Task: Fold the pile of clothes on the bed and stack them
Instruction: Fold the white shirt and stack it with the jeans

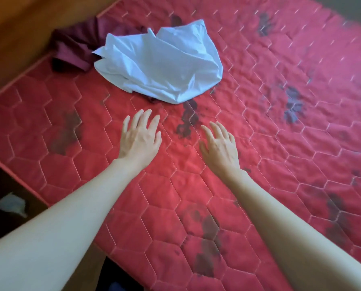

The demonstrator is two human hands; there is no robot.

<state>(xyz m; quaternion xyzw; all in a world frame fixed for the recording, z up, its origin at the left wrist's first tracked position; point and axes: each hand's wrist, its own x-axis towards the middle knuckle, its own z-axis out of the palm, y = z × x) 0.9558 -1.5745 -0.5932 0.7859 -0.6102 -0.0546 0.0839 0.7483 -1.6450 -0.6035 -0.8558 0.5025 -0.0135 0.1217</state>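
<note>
My left hand (140,138) and right hand (219,143) reaching out palm-down over the red bed (164,190), fingers spread, grasping nothing, white cloth (160,64) lying crumpled just beyond my fingertips, maroon garment (74,45) bunching behind it to the left

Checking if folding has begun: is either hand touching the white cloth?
Apart. The head view shows red mattress between the white cloth and both left hand and right hand.
</note>
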